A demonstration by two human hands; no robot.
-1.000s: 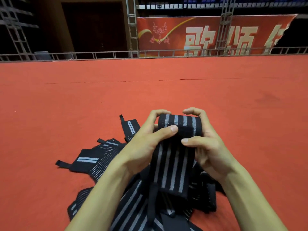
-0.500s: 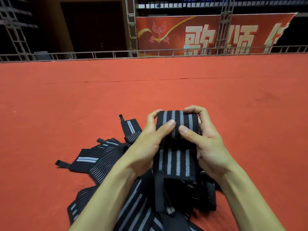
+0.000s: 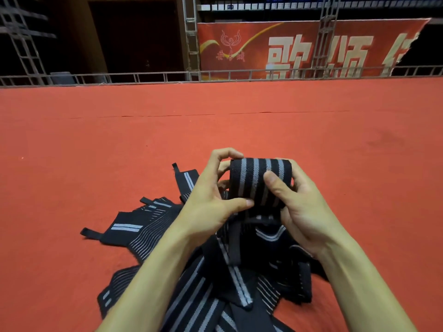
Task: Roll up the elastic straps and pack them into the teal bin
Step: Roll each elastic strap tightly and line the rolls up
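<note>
A black elastic strap with grey stripes [image 3: 251,178] is wound into a roll held above the red carpet. My left hand [image 3: 211,200] grips its left side, thumb on the lower edge. My right hand [image 3: 297,200] grips the right side, thumb pressed on the front of the roll. A short black tail hangs below the roll. Beneath my forearms lies a pile of several loose black striped straps [image 3: 143,226]. The teal bin is not in view.
Red carpet [image 3: 96,144] stretches ahead to a low metal truss rail [image 3: 143,76] at the far edge. Behind it hang a red banner with pale characters [image 3: 299,49] and upright truss posts.
The hanging length of the strap has been wound up into the roll, which is now thicker. My left thumb dropped to the roll's lower edge and my right thumb moved onto its front.
</note>
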